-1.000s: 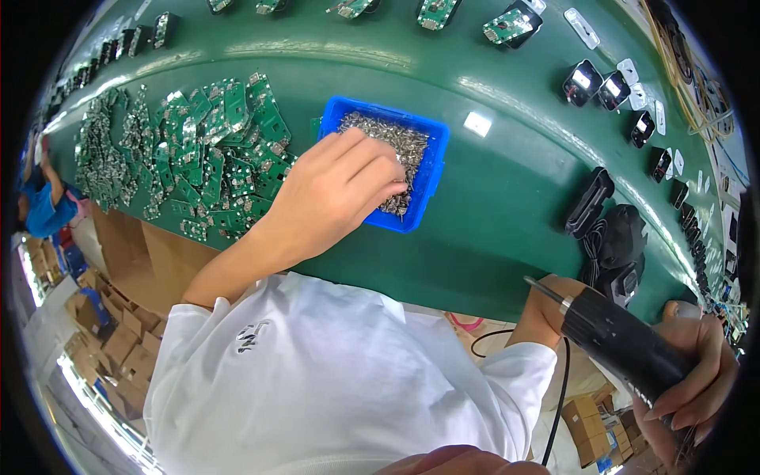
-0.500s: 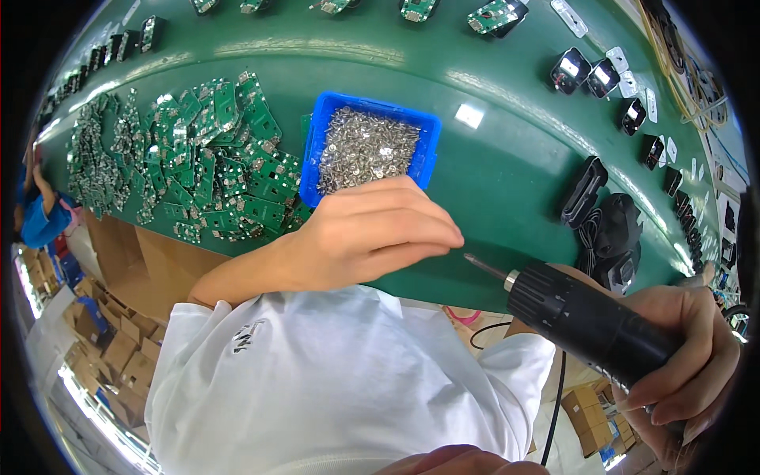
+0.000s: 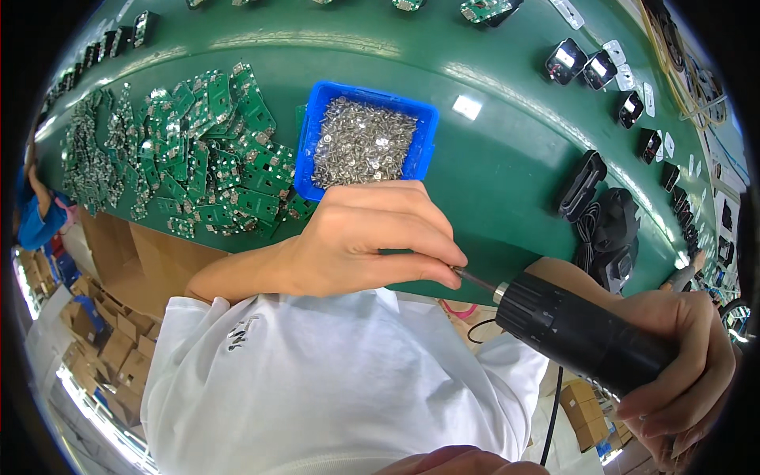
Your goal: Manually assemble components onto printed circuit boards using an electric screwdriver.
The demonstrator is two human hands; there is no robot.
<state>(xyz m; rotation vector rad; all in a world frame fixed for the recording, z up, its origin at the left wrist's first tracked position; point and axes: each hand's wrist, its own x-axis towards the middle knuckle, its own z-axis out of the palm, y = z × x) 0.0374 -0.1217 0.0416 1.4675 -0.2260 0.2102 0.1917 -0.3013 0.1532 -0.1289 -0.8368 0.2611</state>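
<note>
In front of me, my left hand (image 3: 380, 235) is closed in a pinch, thumb and fingertips together around a small screw, mostly hidden between them. The bit of a black electric screwdriver (image 3: 582, 328) meets those fingertips, its point at the screw. My right hand (image 3: 689, 364) wraps round the screwdriver's thick body from the right, holding it tilted with the bit toward the left. Just beyond my left hand sits a blue plastic bin (image 3: 432, 150) filled with loose silver screws (image 3: 364, 144).
Green circuit boards (image 3: 210, 150) lie piled on the green table (image 3: 491, 182) at left. Black cases (image 3: 566, 62) and boards line the far and right edges. A black device with a coiled cable (image 3: 613, 229) lies right. Cardboard boxes (image 3: 111, 348) stand below the table.
The screwdriver has moved slightly left and my left fingertips slightly down, so the bit, apart from them before, now meets them. The view has shifted a little.
</note>
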